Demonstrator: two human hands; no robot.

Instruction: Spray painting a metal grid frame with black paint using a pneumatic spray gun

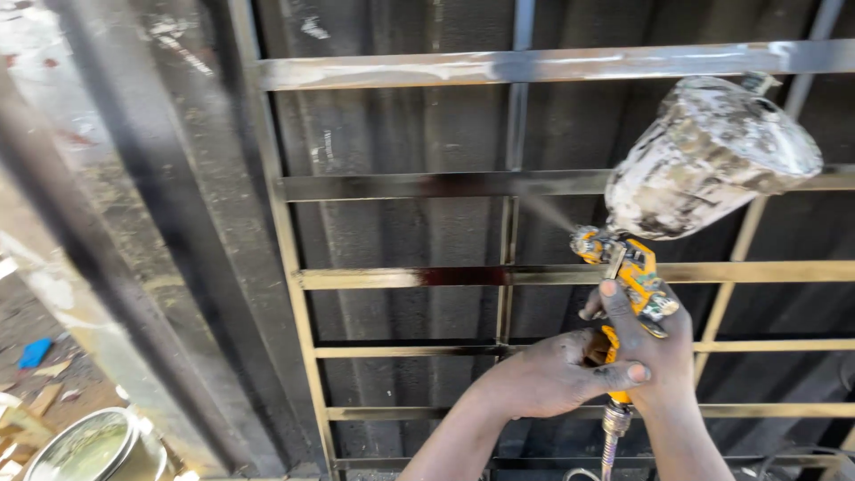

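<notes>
Open round metal paint tin (93,448) at lower left — silvery rim, pale greenish inside, standing on the ground — no labels, signs, screens visible

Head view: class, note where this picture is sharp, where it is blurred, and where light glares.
Head view: the yellow spray gun, its paint-crusted cup and both hands, left hand and right hand, are fairly sharp; the dark post at left is smeared with blur; sunlight glares off the top bar of the metal grille; the paint tin sits bright at the bottom-left corner.
</notes>
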